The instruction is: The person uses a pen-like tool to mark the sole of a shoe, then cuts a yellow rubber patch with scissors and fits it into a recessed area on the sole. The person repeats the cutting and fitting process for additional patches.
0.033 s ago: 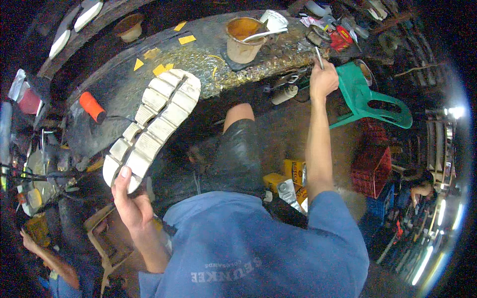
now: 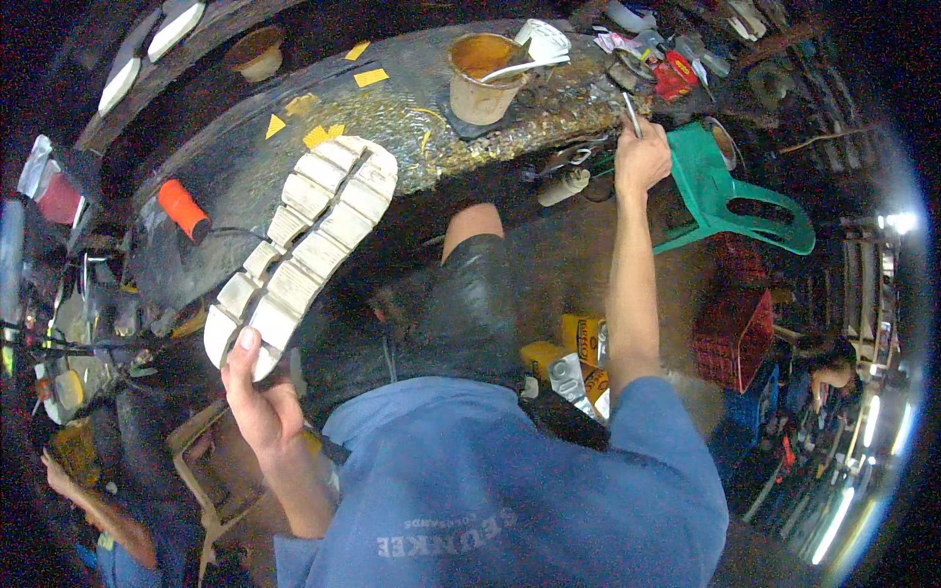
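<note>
My left hand point(image 2: 257, 392) grips a white shoe sole point(image 2: 309, 240) by its lower end, thumb across the grooved face, the sole tilted up over the dark worn bench point(image 2: 191, 269). At the bench's front edge, my right hand point(image 2: 642, 155) is closed on a thin silver tool point(image 2: 631, 113), its shaft pointing up. A tub of orange-brown paste point(image 2: 485, 95), with a white-handled tool point(image 2: 524, 65) across its rim, stands left of that hand, beside a white cup point(image 2: 544, 34). Several yellow scraps point(image 2: 371, 76) and an orange cylinder point(image 2: 183, 208) lie on the bench.
A green plastic chair point(image 2: 745, 220) stands right of my right arm. Below are red crates point(image 2: 735, 338) and yellow packages point(image 2: 583, 343). A co-worker's arm point(image 2: 113, 514) shows at lower left, another person point(image 2: 823, 377) at far right. Small items point(image 2: 671, 73) clutter the bench's right end.
</note>
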A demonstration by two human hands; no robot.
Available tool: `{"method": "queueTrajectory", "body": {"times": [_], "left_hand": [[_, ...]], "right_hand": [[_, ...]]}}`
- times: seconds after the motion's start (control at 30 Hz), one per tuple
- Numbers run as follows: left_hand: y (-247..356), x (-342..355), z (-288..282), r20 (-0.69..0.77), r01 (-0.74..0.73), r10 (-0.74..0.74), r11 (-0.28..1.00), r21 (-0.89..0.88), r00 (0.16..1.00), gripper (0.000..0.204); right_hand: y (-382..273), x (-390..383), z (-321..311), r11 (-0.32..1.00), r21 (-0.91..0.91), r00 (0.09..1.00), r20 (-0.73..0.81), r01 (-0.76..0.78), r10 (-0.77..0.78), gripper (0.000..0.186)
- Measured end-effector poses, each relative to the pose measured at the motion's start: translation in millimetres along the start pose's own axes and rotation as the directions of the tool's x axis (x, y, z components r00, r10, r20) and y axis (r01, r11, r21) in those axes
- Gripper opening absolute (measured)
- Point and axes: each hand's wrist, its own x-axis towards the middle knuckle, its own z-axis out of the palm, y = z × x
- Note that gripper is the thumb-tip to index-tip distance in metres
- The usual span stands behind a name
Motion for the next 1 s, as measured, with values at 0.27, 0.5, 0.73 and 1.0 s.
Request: {"method": "queueTrajectory", "body": {"times": [0.27, 0.5, 0.73, 1.0], "left_hand": [[3, 10, -4, 0.072, 0.045, -0.043, 0.998, -0.032, 0.997, 0.052], [55, 23, 5, 0.232, 0.075, -0.143, 0.957, 0.282, 0.962, 0.063], [70, 84, 73, 0.717, -0.164, -0.564, 0.728, 0.666, 0.409, 0.064], [-1, 73, 64, 0.549, -0.222, -0.466, 0.587, 0.779, 0.694, 0.085]], "right_hand": [[41, 5, 4, 0.793, 0.371, 0.869, 0.309, -0.484, 0.385, 0.048], [-42, -37, -114, -0.029, 0.798, 0.794, 0.602, -0.602, 0.089, 0.037], [-173, -140, -179, 0.214, 0.711, 0.482, 0.635, -0.670, -0.604, 0.039], [-174, -232, -177, -0.155, 0.187, 0.242, 0.805, -0.970, -0.541, 0.044]]}}
